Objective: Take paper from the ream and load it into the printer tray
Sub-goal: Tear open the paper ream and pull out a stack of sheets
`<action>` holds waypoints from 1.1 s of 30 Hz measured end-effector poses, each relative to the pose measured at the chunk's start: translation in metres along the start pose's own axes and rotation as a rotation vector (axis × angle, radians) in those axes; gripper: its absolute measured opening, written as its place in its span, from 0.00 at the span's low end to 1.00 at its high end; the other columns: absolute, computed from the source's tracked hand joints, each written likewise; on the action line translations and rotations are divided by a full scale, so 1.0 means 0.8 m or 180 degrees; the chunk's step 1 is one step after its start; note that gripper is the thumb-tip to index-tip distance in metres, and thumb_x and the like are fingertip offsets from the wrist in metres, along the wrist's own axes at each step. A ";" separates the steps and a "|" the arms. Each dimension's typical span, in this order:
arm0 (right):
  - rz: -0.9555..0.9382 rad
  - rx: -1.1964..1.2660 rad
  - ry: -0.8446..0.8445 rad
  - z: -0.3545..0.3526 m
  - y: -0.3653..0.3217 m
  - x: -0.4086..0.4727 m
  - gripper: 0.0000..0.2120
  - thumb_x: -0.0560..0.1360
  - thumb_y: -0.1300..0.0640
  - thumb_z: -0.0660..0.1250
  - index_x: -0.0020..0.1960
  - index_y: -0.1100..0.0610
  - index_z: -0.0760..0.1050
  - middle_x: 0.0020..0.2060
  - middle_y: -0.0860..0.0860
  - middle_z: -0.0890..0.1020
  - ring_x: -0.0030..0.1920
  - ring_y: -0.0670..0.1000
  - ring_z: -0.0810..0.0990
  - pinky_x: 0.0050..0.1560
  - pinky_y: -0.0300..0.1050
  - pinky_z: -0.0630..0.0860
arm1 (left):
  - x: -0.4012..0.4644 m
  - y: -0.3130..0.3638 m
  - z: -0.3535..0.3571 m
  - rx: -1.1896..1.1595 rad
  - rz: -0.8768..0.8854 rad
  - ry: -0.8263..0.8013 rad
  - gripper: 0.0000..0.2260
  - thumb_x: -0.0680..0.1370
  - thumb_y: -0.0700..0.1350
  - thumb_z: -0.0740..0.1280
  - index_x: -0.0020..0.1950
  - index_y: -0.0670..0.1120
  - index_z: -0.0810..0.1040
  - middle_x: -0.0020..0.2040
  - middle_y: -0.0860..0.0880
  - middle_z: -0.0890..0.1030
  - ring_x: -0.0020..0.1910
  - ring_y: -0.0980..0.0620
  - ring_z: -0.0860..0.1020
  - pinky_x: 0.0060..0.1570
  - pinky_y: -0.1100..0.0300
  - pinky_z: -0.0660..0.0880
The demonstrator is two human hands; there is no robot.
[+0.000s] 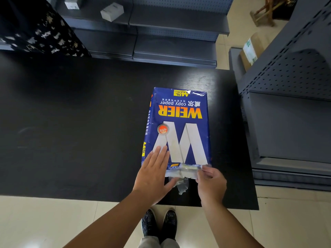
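A blue ream of copy paper (pixel 180 122), with a large white W and yellow lettering, lies flat on the black table (pixel 80 122) with its near end towards me. My left hand (pixel 155 173) rests flat, fingers spread, on the ream's near left corner. My right hand (pixel 210 183) pinches the torn wrapper flap (pixel 186 171) at the ream's near end. Loose clear wrapper (pixel 181 185) hangs below that end. No printer or tray is in view.
Dark metal shelving (pixel 175 33) runs behind the table, with small white boxes (pixel 112 11) on it. Another grey shelf unit (pixel 286 104) stands close on the right, a cardboard box (pixel 250 51) behind it. A person in dark patterned clothing (pixel 41 29) stands at far left.
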State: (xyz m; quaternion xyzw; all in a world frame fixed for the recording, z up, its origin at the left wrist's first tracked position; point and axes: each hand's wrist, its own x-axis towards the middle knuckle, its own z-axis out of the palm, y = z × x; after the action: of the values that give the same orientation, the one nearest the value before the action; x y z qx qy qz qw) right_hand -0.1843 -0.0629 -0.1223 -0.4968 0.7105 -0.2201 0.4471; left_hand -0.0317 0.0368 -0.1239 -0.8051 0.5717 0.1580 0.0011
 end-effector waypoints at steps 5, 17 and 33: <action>0.0417 0.0370 0.0020 0.000 -0.009 0.003 0.04 0.73 0.62 0.75 0.47 0.57 0.83 0.42 0.55 0.85 0.41 0.54 0.86 0.34 0.42 0.80 | -0.005 -0.001 -0.001 0.0053 -0.0023 0.0070 0.39 0.77 0.71 0.47 0.80 0.47 0.50 0.81 0.48 0.53 0.80 0.48 0.47 0.77 0.48 0.51; 0.0804 0.0960 -0.0363 -0.036 -0.014 -0.014 0.01 0.74 0.65 0.71 0.46 0.61 0.81 0.33 0.55 0.87 0.37 0.53 0.85 0.42 0.44 0.80 | -0.049 -0.002 -0.018 -0.0101 -0.0258 0.0043 0.36 0.78 0.68 0.47 0.79 0.47 0.55 0.80 0.49 0.58 0.79 0.49 0.53 0.76 0.49 0.58; 0.0527 0.0476 -0.0810 -0.091 0.016 -0.043 0.21 0.76 0.69 0.61 0.57 0.48 0.82 0.31 0.56 0.73 0.31 0.51 0.66 0.31 0.45 0.65 | -0.089 0.003 -0.018 -0.3124 -0.1776 0.0494 0.21 0.81 0.52 0.62 0.73 0.51 0.66 0.70 0.51 0.70 0.61 0.53 0.76 0.59 0.57 0.77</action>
State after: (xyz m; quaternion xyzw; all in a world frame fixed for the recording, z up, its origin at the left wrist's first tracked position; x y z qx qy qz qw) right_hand -0.2496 -0.0363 -0.0814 -0.4258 0.6683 -0.1700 0.5858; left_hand -0.0514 0.0986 -0.0912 -0.8411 0.1953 0.3392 -0.3733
